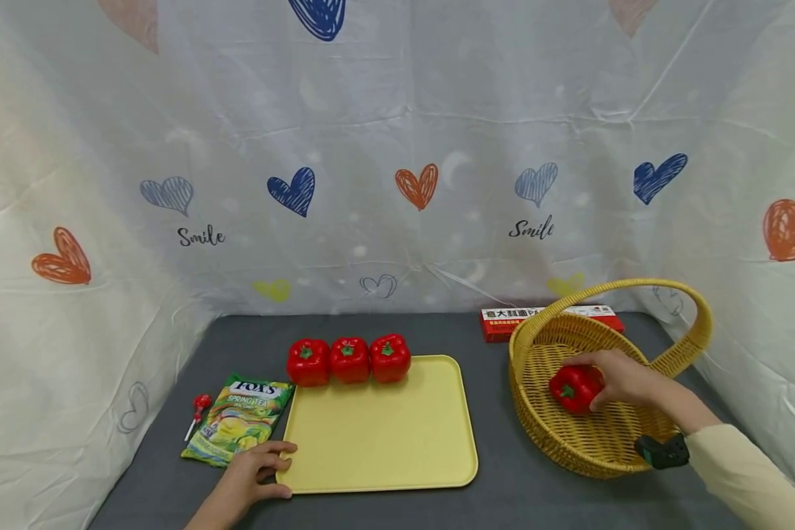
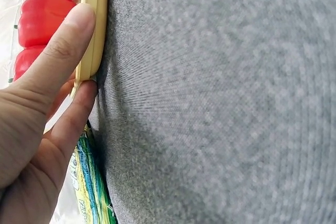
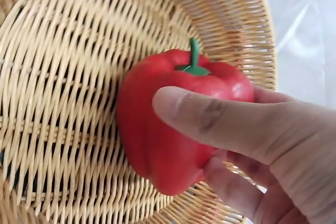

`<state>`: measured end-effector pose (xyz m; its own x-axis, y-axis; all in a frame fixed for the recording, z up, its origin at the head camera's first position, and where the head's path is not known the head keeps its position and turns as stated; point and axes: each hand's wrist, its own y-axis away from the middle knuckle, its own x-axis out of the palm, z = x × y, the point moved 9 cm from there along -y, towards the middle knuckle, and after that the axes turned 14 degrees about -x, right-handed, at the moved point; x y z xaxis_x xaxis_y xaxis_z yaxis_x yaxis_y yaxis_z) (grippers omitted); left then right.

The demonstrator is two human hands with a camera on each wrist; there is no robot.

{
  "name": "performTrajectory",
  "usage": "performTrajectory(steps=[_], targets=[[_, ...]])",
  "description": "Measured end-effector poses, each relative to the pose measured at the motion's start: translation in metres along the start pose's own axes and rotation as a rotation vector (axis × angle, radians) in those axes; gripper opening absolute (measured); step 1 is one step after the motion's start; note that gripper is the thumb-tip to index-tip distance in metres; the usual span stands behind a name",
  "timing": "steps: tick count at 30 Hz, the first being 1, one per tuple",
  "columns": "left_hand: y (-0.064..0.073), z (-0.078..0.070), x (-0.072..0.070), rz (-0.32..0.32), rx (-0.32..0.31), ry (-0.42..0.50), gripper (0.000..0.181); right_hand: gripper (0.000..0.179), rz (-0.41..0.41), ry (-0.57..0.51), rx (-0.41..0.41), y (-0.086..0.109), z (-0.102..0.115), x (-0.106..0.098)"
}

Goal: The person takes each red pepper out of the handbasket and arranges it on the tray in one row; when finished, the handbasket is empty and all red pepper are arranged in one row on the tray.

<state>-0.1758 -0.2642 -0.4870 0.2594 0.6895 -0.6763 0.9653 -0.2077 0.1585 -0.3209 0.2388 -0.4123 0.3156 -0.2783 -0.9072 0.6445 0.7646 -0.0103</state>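
In the head view my right hand [image 1: 621, 379] grips a red bell pepper [image 1: 573, 390] inside the yellow wicker basket [image 1: 528, 412]. The right wrist view shows the thumb across the side of the bell pepper [image 3: 157, 124], with its green stem upward and the other fingers partly hidden behind it. My left hand [image 1: 252, 471] holds the near left corner of a yellow tray [image 1: 384, 442]; in the left wrist view its thumb lies along the tray's edge [image 2: 93, 40] and a finger is at the corner. Three red bell peppers [image 1: 350, 361] stand in a row at the tray's far left.
A green and yellow FOX'S candy bag [image 1: 241, 419] lies left of the tray, with a red lollipop [image 1: 200, 408] beside it. Behind the basket is a red and white box [image 1: 500, 324]. The basket's tall handle [image 1: 692, 331] arches over it. A printed curtain [image 1: 371, 243] hangs behind the grey table [image 1: 503, 508].
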Motion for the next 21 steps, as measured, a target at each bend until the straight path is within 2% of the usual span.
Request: performTrajectory(steps=[4, 7, 13, 16, 21], targets=[[0.0, 0.0, -0.001, 0.0, -0.002, -0.003, 0.032, 0.07, -0.023, -0.037, -0.043, 0.003, -0.004, -0.003], [0.001, 0.0, -0.001, 0.003, -0.004, -0.003, 0.031, 0.072, -0.062, -0.088, -0.032, 0.01, -0.013, -0.008], [0.002, 0.003, 0.0, -0.002, -0.016, -0.003, 0.031, 0.071, -0.169, -0.317, 0.007, 0.025, -0.035, -0.009], [0.001, 0.003, 0.0, -0.007, -0.012, -0.005, 0.031, 0.07, -0.22, -0.386, 0.047, 0.03, -0.044, -0.007], [0.0, 0.002, 0.0, -0.01, -0.017, -0.008, 0.03, 0.073, -0.292, -0.408, 0.154, 0.036, -0.055, -0.002]])
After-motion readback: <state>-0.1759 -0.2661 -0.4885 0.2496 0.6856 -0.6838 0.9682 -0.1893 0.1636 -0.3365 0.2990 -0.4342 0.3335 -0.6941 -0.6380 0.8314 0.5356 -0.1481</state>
